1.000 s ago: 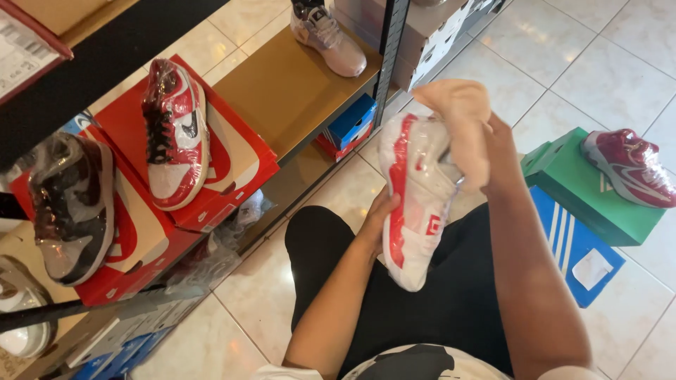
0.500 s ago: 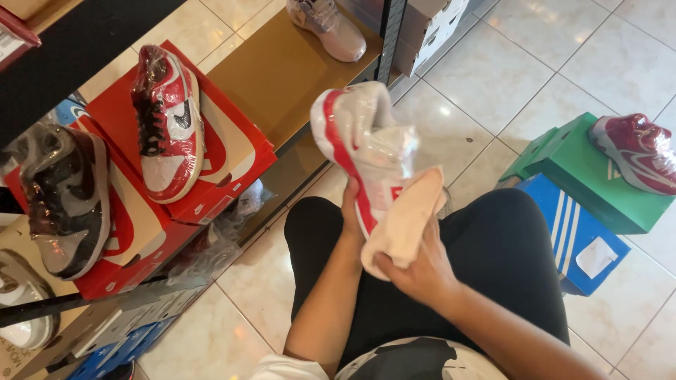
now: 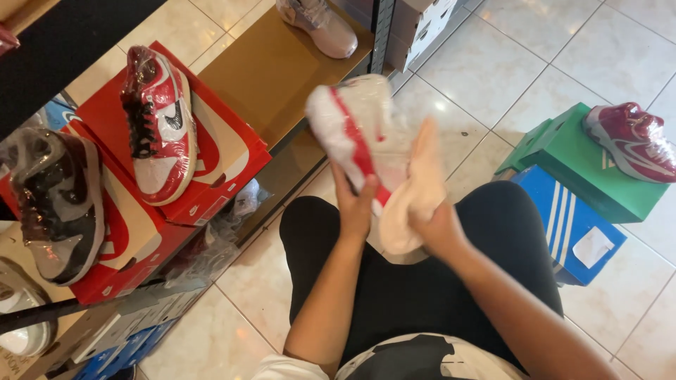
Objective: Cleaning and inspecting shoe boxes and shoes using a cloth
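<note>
A white and red sneaker [image 3: 355, 127] wrapped in clear plastic is held up in front of me over my lap. My left hand [image 3: 354, 204] grips it from below, near the heel end. My right hand [image 3: 438, 226] holds a pale peach cloth [image 3: 415, 193] pressed against the sneaker's right side. Both arms reach up from my black trousers. The sneaker and cloth are blurred by motion.
On the left a shelf holds red shoe boxes [image 3: 211, 148] with a wrapped red and white sneaker [image 3: 156, 119] and a wrapped black and grey one [image 3: 60, 200]. A pinkish shoe [image 3: 320, 24] stands further back. On the right, a dark red sneaker [image 3: 630, 141] lies on a green box [image 3: 577, 172] over a blue box [image 3: 567, 225].
The sneaker has turned and shifted left in my left hand. My right hand with the cloth came down from its top to its lower right side.
</note>
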